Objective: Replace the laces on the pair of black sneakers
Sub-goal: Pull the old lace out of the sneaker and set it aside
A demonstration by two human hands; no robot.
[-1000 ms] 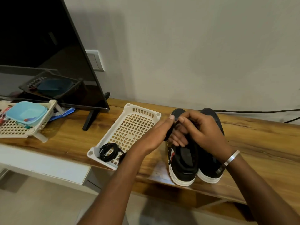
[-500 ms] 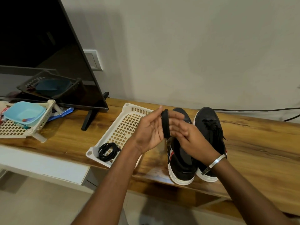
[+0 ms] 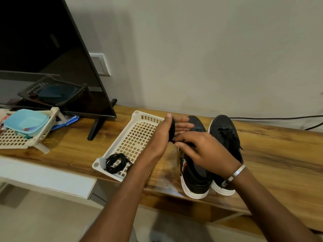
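Two black sneakers with white soles stand side by side on the wooden table. The left sneaker shows no lace; the right sneaker has a loose black lace over its tongue. A black lace is wound round the straight fingers of my left hand, with the thumb against it, held above the left sneaker's toe. My right hand pinches the lower end of that lace. A coil of black laces lies in the near corner of a cream plastic basket.
A television on a black foot stands at the back left. In front of it is a second cream basket with a blue tub. A black cable runs along the wall at right.
Both hands lifted off the left sneaker with the lace. It is now wound round my left hand, and my right hand has dropped to the loop's lower end.
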